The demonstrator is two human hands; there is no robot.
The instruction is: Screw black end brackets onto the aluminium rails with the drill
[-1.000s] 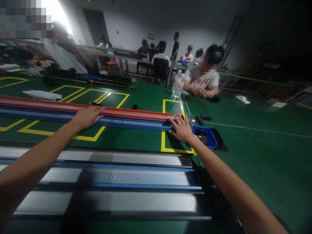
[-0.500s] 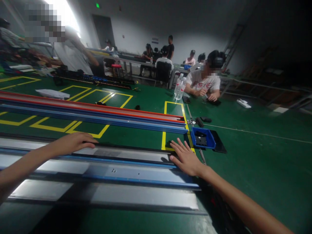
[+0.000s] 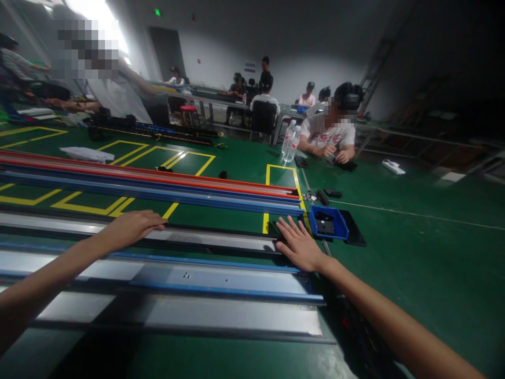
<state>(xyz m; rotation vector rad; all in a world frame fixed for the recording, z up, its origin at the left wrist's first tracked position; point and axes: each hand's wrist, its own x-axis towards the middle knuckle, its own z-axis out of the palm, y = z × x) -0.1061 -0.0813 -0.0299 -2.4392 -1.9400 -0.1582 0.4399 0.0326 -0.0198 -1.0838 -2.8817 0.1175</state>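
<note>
A long silvery metal rail with black edges (image 3: pixel 221 239) lies across the green table under both my hands. My left hand (image 3: pixel 132 229) rests over it left of centre, fingers together and bent over its far edge, thumb on the near side. At the rail's right end my right hand (image 3: pixel 302 247) presses with its palm, fingers spread and stretched forward. Nearer to me lies a silvery rail with blue edges (image 3: pixel 252 279), small holes in its face. Closest is a wide plain metal rail (image 3: pixel 236 316) with a dark near edge.
Beyond lie an orange-red rail (image 3: pixel 221 181) and a blue rail (image 3: pixel 221 200). A blue bin (image 3: pixel 343 229) with black parts stands past my right hand. Two water bottles (image 3: pixel 291 145) stand near a seated person (image 3: pixel 329 131) across the green table (image 3: pixel 426 258). Another person leans in at far left.
The black-edged rail has shifted away from me with both hands on it, widening the gap to the blue-edged rail. The person at far left has moved.
</note>
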